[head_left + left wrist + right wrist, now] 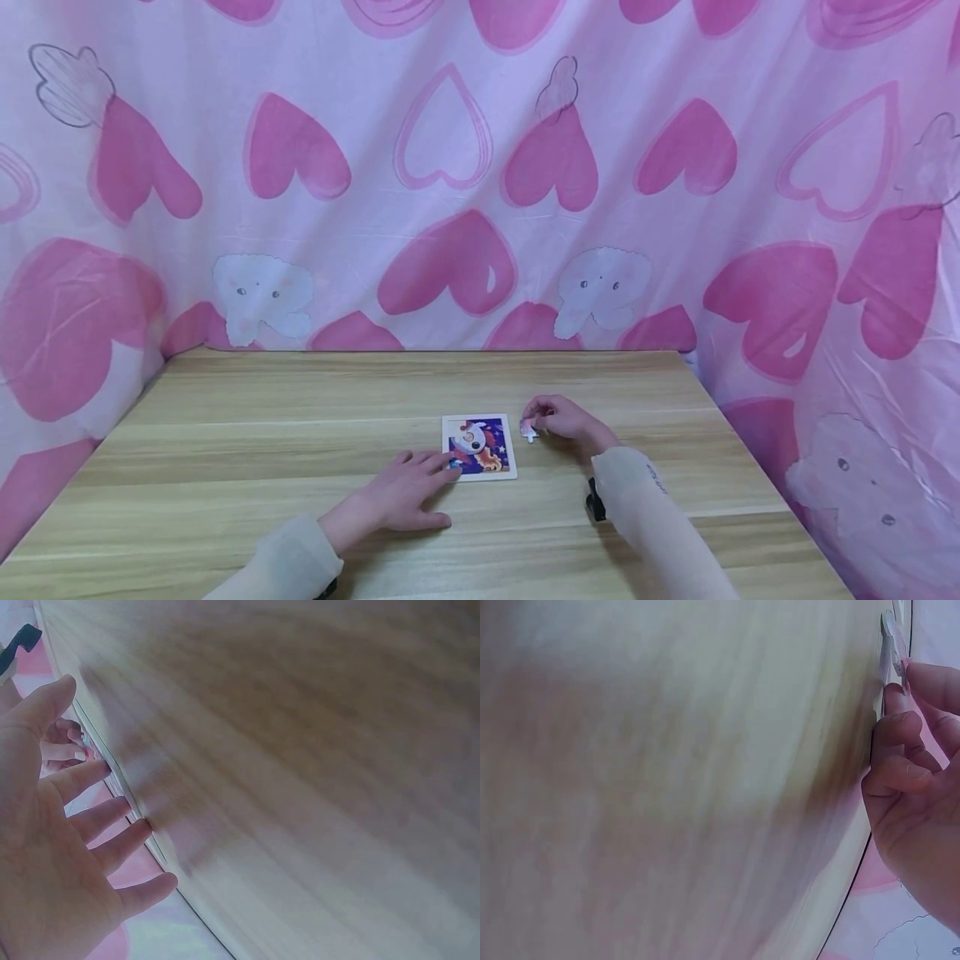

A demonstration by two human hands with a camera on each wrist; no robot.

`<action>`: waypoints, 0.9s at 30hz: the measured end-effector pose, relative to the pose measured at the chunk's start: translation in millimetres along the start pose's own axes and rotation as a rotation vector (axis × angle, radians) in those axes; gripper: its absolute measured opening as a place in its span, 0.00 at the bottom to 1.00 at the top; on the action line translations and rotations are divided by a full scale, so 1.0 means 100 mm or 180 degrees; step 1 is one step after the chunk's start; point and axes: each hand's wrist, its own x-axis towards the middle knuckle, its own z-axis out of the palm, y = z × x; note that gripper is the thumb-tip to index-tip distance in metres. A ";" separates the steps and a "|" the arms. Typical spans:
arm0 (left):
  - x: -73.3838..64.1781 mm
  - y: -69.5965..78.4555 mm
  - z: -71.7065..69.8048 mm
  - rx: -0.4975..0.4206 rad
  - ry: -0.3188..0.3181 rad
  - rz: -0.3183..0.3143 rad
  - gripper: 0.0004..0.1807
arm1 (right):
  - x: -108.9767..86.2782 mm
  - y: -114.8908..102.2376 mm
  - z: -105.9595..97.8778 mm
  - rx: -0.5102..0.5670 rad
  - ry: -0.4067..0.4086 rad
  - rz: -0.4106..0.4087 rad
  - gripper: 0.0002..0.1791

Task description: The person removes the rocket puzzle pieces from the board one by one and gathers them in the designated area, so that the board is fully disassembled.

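A small square jigsaw puzzle (pixel 491 454) with a white border lies on the table, its picture a pale cartoon figure on dark blue with stars. My left hand (pixel 406 492) is spread flat with straight fingers, the fingertips at the puzzle's lower left edge. To the right of the puzzle, my right hand (pixel 561 418) pinches a pink and white jigsaw piece (pixel 528 430) between thumb and finger, close over the table. In the right wrist view the piece (pixel 894 645) is seen nearly edge-on, and the other fingers of the right hand (pixel 922 772) are curled.
The wooden table (pixel 300 400) reaches back to a pink curtain (pixel 450 250) printed with hearts and white animals, which also hangs along both sides. A black wrist strap (pixel 596 500) shows at my right sleeve (pixel 637 492).
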 end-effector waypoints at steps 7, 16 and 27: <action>0.00 0.00 0.00 0.0007 0.0008 -0.0001 0.37 | 0.01 0.03 0.01 0.0004 0.0102 0.0102 0.10; -0.01 0.00 -0.01 0.0000 0.0042 0.0015 0.37 | -0.01 0.01 0.10 -0.0063 0.0189 -0.0310 0.08; 0.01 -0.02 0.00 -0.0045 0.0131 0.0076 0.35 | 0.02 -0.19 0.32 -0.0429 -0.0020 -0.0784 0.13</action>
